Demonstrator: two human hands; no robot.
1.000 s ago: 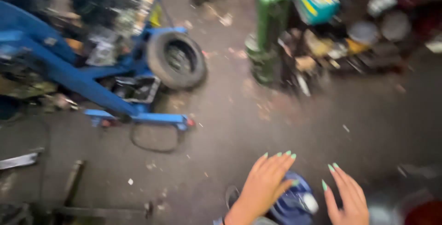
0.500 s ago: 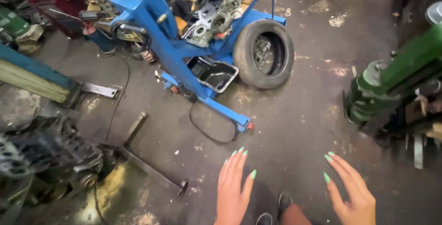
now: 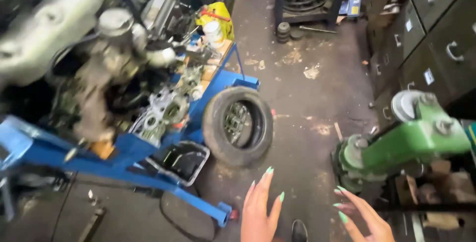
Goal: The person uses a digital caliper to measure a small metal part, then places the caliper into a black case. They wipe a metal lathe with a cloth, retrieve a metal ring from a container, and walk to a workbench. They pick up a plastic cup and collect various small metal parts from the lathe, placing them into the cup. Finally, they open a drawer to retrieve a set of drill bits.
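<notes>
An engine (image 3: 94, 68), grey and grimy, hangs over the blue hoist frame (image 3: 124, 165) at the left of the view. A green machine (image 3: 406, 145) stands at the right, in front of grey drawer cabinets (image 3: 436, 34). A tyre (image 3: 239, 125) leans upright against the blue frame, near the centre of the concrete floor (image 3: 307, 103).

Just beside the tyre, on its left, a black tray (image 3: 181, 161) sits on the frame's leg; its inside looks dark and holds nothing that can be made out. On the workbench behind, a white tub (image 3: 214, 33) stands in front of a yellow bag (image 3: 218, 16); the tub's contents are hidden.

The left hand (image 3: 260, 210) is spread flat, fingers apart, holding nothing, nearest the tyre but clear of it. The right hand (image 3: 364, 217) is likewise spread and empty, near the green machine's base. A dark shoe (image 3: 298, 231) shows between the hands.
</notes>
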